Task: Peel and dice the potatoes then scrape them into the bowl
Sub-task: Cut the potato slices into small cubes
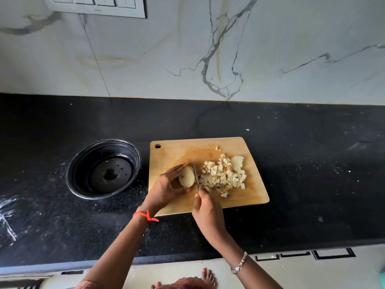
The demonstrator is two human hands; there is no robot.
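We note the cutting board (170, 151) lying on the black counter (312, 163), with a black bowl (83, 161) standing just to its left, apart from it.

Left hand (166, 184): fingers arched over a peeled potato (186, 177), thumb on its near side. The hand grasps the potato and pins it to the board, near the board's middle.

Right hand (206, 211): closed around the handle of a knife (195, 175). The blade points away from the person and stands against the potato's right end, between it and the diced pieces.

The diced pieces (223, 176) form a loose heap on the right half of the board. One larger uncut chunk (237, 162) sits at the heap's far right edge.

We see a red thread (145, 215) on the left wrist and a bracelet (239, 263) on the right.
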